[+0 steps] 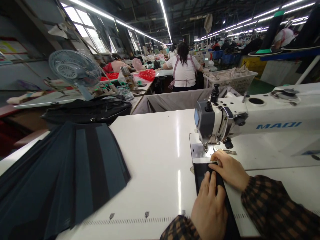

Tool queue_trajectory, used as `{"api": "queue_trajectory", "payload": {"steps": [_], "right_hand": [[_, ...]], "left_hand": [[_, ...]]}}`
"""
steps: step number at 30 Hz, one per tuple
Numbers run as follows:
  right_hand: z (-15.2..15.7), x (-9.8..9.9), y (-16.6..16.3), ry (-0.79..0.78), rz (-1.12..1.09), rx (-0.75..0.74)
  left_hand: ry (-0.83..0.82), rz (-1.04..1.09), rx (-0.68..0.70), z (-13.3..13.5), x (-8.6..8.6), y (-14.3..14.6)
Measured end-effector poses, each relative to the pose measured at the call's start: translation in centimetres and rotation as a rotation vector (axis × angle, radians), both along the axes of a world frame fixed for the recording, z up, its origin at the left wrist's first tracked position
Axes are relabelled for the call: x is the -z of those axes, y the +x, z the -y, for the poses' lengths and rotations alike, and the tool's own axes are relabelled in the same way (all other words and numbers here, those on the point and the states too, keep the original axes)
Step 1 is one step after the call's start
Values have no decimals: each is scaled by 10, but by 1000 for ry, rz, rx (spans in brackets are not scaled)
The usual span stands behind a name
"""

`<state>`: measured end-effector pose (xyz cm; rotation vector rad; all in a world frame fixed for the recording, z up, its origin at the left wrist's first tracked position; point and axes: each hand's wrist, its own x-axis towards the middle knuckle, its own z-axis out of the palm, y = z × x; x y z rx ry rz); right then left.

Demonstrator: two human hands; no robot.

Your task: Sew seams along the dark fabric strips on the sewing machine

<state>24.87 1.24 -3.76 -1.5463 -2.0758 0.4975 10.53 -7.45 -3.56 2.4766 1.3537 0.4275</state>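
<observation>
Fingers [212, 183] of the left hand [209, 210] are laid flat on a dark cloth strip [198, 176], pointed toward 12 o'clock; they are only slightly parted, and nothing is seen to be gripped between them. By the right hand [231, 170] the strip is met at its far end: the thumb is rested on the edge and the forefinger is bent beyond it, with a small gap shown between the two tips. Whether a fold is pinched there cannot be told.

The strip is set directly beneath the left fingers, on the desk [155, 150], its long axis run from about 11 o'clock at the far end to 5 o'clock at the near end, where it is cut off by the lower border of the view. Its far end is placed just short of the needle plate [198, 150] and apart from the presser foot [205, 147] of the sewing machine [265, 116]. From the left fingertips the foot is found at 12 o'clock; from the right ones, at 11 o'clock and closer, so the right hand is judged the nearer. This line from strip to foot is judged the decisive relation. Well apart, at 9 o'clock, a dark cloth pile [82, 173] is spread.
</observation>
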Motion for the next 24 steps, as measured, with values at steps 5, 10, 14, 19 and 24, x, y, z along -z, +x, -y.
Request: {"api": "queue_trajectory", "payload": {"steps": [5, 10, 14, 19, 24], "right_hand": [[35, 13, 4, 137, 16, -66], [73, 36, 14, 294, 237, -217], [78, 36, 11, 393, 399, -224], [76, 30, 4, 398, 446, -190], [76, 31, 0, 391, 449, -162]], "left_hand": [[27, -32, -63, 1, 6, 7], [89, 30, -73, 1, 3, 9], [174, 115, -269, 8, -2, -4], [-12, 116, -586, 17, -13, -8], [-153, -241, -476, 9, -21, 24]]}}
